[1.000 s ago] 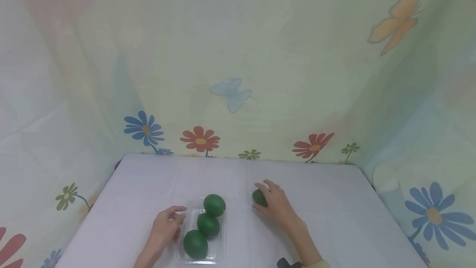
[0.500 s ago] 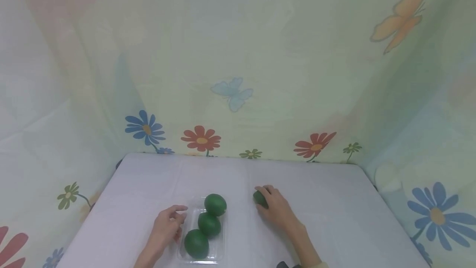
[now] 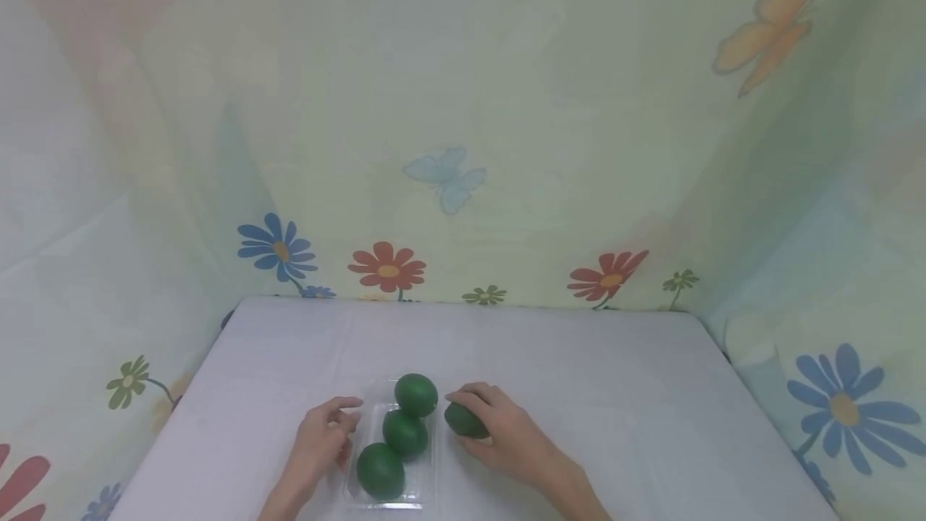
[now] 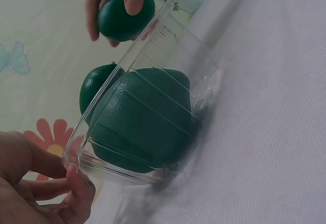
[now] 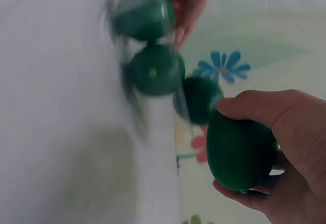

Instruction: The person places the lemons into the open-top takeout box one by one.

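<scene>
A clear plastic container (image 3: 427,481) sits on the white table and bears three dark green limes, the near lime (image 3: 380,471), the middle lime (image 3: 405,434) and the far lime (image 3: 415,395). At its left side my left hand (image 3: 321,441) pinches the rim, with fingertips on the edge in the left wrist view. My right hand (image 3: 506,436) grips another lime (image 5: 239,152), thumb on one side and fingers round the other. That lime is just right of the container, raised above its rim in the left wrist view.
White cloth covers the table (image 3: 615,392). Behind and at both sides hangs a pale curtain (image 3: 550,143) printed with flowers and butterflies, meeting the table's far edge.
My right hand has closed on the lime at the right and brought it left and nearer, beside the container. My left hand and the three limes have kept their places.
</scene>
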